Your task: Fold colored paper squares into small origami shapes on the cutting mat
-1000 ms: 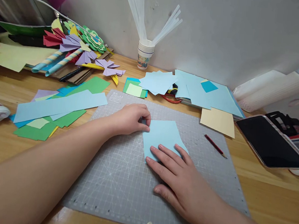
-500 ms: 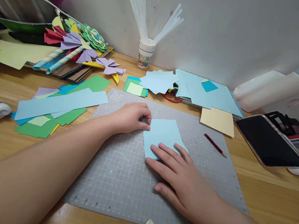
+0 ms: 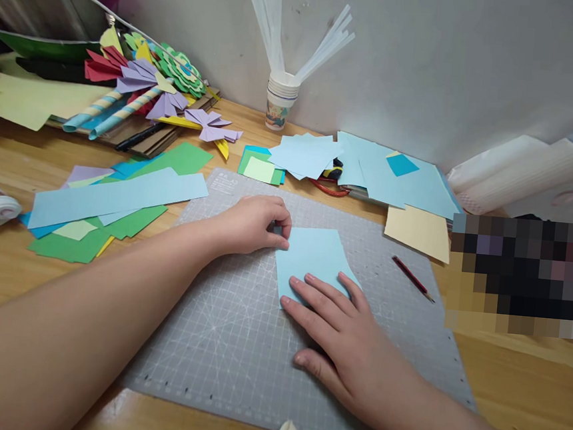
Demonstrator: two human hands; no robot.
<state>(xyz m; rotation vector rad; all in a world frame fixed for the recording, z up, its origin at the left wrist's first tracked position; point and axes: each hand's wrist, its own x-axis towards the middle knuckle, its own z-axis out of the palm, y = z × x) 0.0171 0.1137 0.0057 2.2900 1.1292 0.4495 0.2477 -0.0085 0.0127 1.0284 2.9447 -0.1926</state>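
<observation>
A light blue sheet of paper lies flat on a grey cutting mat marked with white grid lines. My left hand is closed, its thumb and forefinger pinching the sheet's upper left edge. Flat across the lower part of the same sheet rests my right hand, fingers spread and thumb on the mat; it covers the lower right of the paper. A dark red pencil lies on the mat to the right.
Paper strips and green offcuts are heaped on the left. Behind the mat stand paper cups holding white sticks, near blue sheets and a cream piece. Paper flowers lie back left. One area at right is pixelated.
Both hands stay almost where they were on the blue sheet. The view has shifted very slightly, and the area at right where a phone showed is now pixelated.
</observation>
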